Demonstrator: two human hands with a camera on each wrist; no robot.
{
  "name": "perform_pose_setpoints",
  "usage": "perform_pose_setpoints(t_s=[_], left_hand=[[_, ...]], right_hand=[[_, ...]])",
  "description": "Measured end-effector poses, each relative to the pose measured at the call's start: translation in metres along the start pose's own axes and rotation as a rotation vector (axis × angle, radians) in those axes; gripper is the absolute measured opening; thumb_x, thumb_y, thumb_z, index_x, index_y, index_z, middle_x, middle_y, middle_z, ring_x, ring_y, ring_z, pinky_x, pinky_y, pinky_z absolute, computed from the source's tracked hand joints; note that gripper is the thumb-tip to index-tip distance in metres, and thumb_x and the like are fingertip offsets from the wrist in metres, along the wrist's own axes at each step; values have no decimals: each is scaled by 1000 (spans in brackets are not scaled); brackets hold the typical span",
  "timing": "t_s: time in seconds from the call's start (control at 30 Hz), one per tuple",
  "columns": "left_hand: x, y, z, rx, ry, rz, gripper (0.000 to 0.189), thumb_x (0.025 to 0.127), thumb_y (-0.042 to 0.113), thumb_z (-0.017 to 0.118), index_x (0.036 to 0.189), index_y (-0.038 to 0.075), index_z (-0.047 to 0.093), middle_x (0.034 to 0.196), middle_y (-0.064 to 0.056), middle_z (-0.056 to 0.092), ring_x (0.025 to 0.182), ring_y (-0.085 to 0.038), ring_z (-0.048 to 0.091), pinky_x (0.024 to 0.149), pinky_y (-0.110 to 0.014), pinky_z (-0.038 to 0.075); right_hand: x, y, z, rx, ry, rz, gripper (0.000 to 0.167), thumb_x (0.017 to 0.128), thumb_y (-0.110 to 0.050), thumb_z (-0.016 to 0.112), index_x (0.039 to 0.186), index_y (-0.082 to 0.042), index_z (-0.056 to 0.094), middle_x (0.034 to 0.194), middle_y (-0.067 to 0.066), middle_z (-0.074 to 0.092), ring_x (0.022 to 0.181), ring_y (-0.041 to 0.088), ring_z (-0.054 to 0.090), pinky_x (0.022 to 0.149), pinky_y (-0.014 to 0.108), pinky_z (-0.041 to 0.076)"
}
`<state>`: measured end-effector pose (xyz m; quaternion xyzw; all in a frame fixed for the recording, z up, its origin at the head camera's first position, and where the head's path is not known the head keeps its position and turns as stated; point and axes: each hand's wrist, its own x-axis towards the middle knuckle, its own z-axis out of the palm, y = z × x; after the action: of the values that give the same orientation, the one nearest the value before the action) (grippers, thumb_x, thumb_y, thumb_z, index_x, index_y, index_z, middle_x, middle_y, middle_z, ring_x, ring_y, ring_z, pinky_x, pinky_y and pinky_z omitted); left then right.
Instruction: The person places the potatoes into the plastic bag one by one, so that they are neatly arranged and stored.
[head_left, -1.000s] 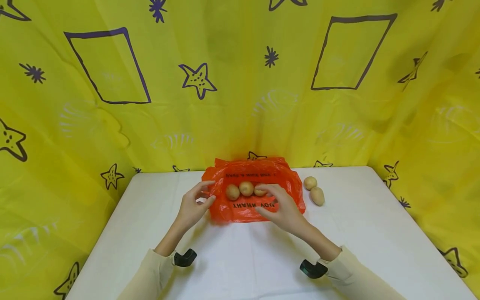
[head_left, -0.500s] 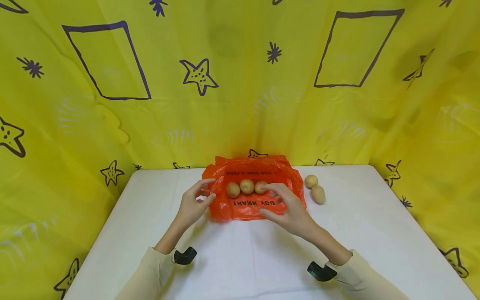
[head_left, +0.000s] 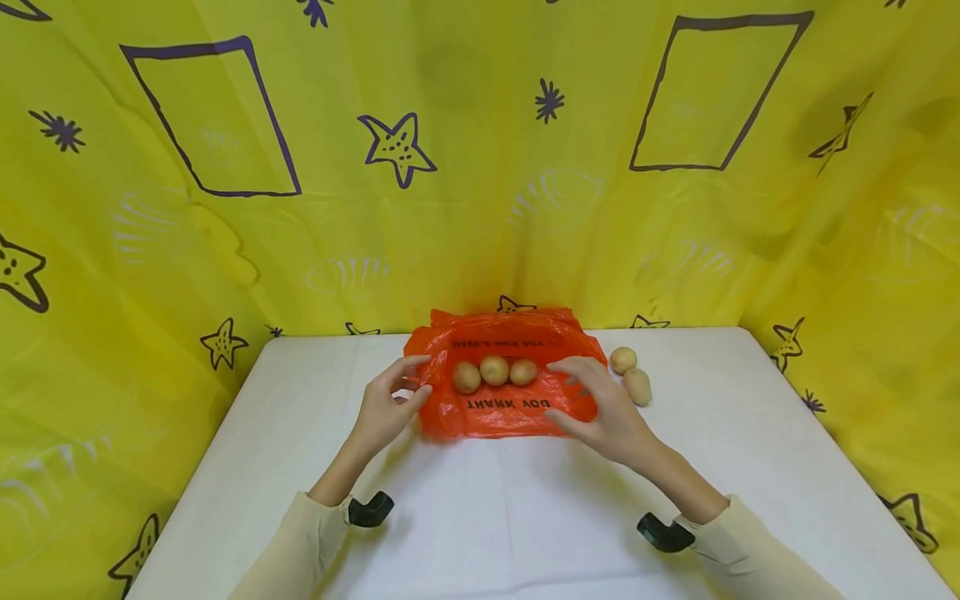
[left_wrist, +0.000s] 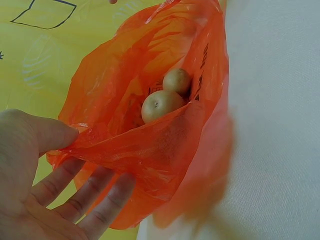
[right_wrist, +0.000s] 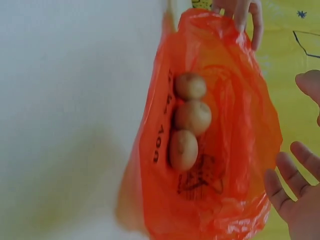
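Note:
A red plastic bag [head_left: 480,423] with black print lies on the table, its mouth spread towards me. Inside it three potatoes [head_left: 494,371] sit in a row; the left wrist view shows just two, the nearer potato [left_wrist: 162,106] partly behind the bag's edge. My left hand [head_left: 382,412] pinches the bag's left rim, with the thumb [left_wrist: 57,134] on one side and fingers behind the film. My right hand [head_left: 611,421] hovers over the bag's right side, fingers parted and holding nothing; in the right wrist view its fingers [right_wrist: 285,192] are near the bag's edge.
Two more potatoes [head_left: 637,387] lie together on the white tabletop [head_left: 495,517], right of the bag. A yellow curtain [head_left: 465,233] with drawn stars and frames encloses the table's back and sides. Both wrists wear a dark device [head_left: 371,509] at the sleeve.
My right hand has drawn back to the right, away from the rightmost potato in the bag, which now shows fully. My left hand keeps its place at the rim.

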<state>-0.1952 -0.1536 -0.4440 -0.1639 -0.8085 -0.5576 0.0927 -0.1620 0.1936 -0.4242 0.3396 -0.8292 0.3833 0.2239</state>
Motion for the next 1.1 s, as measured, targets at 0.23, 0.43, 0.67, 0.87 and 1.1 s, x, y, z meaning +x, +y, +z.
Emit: perform_pose_setpoints(t_s=[0.23, 0.43, 0.67, 0.87, 1.1], left_hand=[[0, 0, 0, 16, -4, 1, 39, 93, 1, 73, 130, 12, 67, 105, -12, 68, 91, -29, 67, 67, -25, 58], [0, 2, 0, 16, -8, -4, 39, 93, 2, 73, 130, 12, 66, 105, -13, 68, 91, -29, 67, 67, -25, 58], [-2, 7, 1, 9, 5, 9, 39, 92, -1, 73, 130, 7, 66, 104, -18, 68, 90, -33, 67, 66, -22, 56], [-1, 2, 1, 22, 0, -9, 39, 93, 2, 74, 130, 12, 67, 104, -12, 69, 91, -29, 67, 67, -24, 57], [-1, -1, 2, 24, 7, 11, 39, 92, 1, 74, 130, 10, 67, 104, -14, 69, 90, -30, 67, 66, -24, 57]], right_hand=[[-1, 21, -17, -108, 45, -52, 62, 74, -5, 88, 131, -6, 62, 123, 8, 64, 96, 26, 57, 73, 31, 50], [-4, 34, -36, -211, 58, -2, 60, 75, -4, 88, 130, -3, 63, 126, 12, 62, 96, 21, 58, 70, 26, 54], [-12, 49, -51, -260, 76, 82, 59, 76, -2, 87, 130, -4, 63, 124, 14, 63, 109, 29, 58, 85, 41, 55], [-18, 62, -56, -274, 88, 109, 62, 76, -3, 88, 132, -3, 62, 125, 16, 63, 97, 27, 59, 74, 28, 52], [-24, 71, -59, -265, 83, 137, 61, 77, -2, 87, 132, -1, 61, 123, 17, 63, 93, 32, 61, 69, 40, 57]])
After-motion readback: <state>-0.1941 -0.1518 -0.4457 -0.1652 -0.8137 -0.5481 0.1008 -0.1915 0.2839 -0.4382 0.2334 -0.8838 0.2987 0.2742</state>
